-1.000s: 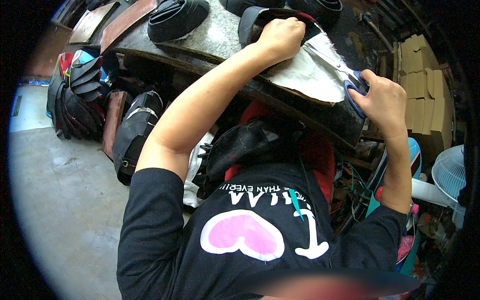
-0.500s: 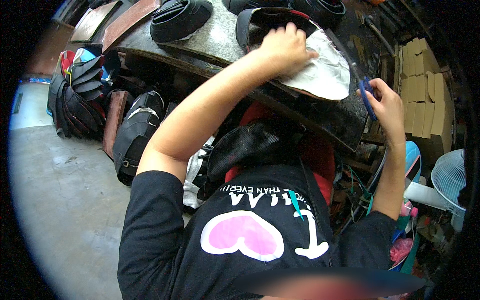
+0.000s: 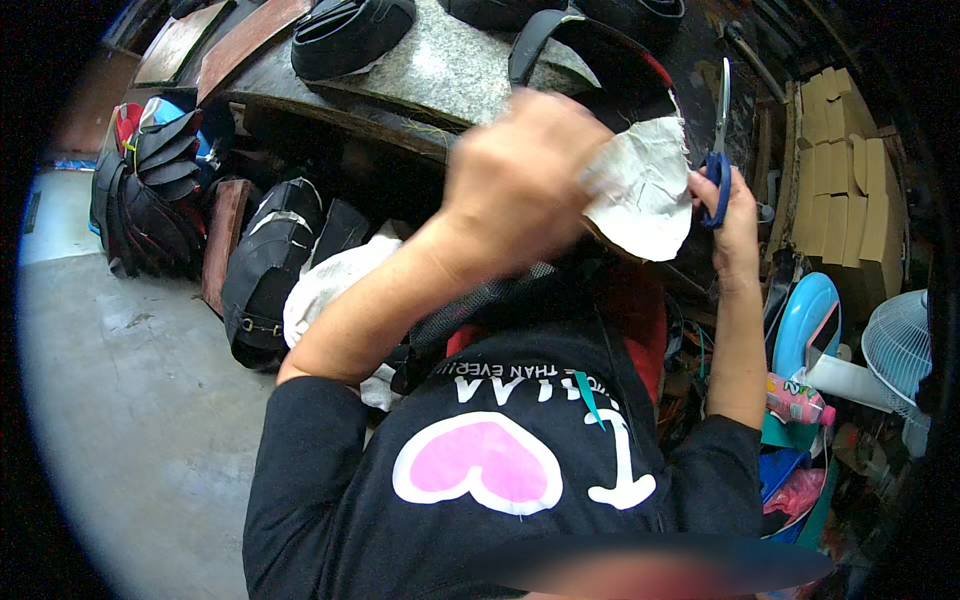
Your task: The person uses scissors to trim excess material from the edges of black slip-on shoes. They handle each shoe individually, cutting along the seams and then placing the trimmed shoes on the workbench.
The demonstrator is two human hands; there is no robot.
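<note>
In my right hand (image 3: 735, 215) are scissors (image 3: 718, 190) with blue handles, blades pointing up and away from me. Just left of them a curved black piece with red edging (image 3: 650, 72) and a white lining (image 3: 650, 200) tilts toward me over the table's near edge. Its exact kind is unclear. My left hand (image 3: 525, 170) is a curled, motion-blurred fist at the lining's left side. Whatever its fingers grip is hidden in the blur.
Black shoe-like pieces (image 3: 352, 38) stand on the stone slab (image 3: 440, 70) atop the dark table. Stacked black pieces (image 3: 165, 190) and a black bag-like item (image 3: 270, 270) are at left. Cardboard boxes (image 3: 840, 180) and a fan (image 3: 895, 345) stand at right.
My left hand has come nearer and left, its fingers curling in. The lined piece has shifted toward me and tilted. The scissors have moved slightly left, their blades turning more upright.
</note>
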